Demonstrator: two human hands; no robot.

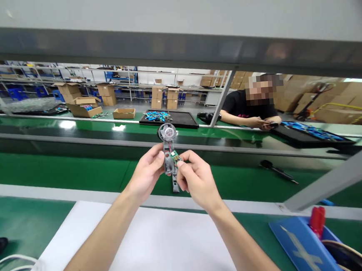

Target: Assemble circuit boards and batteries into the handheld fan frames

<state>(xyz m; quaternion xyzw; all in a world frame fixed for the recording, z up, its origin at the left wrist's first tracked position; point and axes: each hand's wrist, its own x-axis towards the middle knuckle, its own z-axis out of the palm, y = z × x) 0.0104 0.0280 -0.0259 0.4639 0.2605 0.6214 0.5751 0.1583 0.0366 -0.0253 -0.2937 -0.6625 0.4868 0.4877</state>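
Green worktops [12, 219] and grey metal framing [173, 31] surround the workplace; a white sheet [164, 245] lies on the near side of the fingers, below both forearms.

Left hand [147, 169]: forearm enters from lower left, reaching forward and inward. Thumb lies along the near face of a grey housing [169, 166], index finger extended at its left edge; grip is a pinch. Right hand [200, 178]: forearm enters from lower right, wrist bent inward, thumb and forefinger pinching the lower end of a small green circuit board [175, 155], remaining fingers curled beneath.

Housing sits between the two sets of fingertips, raised above the worktop. Long axis runs nearly upright in view; the round, fan-like end [168, 132] points up and away from the person, beyond the left fingertips. A narrow slotted grey strip [175, 185] shows below the housing, beside the right fingers; whether it is joined on is unclear. Board lies over the housing's right side, tilted, its digit display facing the person. Red wire [169, 146] runs from the board's top toward the round end.

Right of the right fingers, nearer the person: blue bin [290, 244] with red handles [317, 221]. Beyond the fingers: black tray [184, 119] with blue parts [157, 116]; farther right, a co-worker [244, 109] in a dark top.
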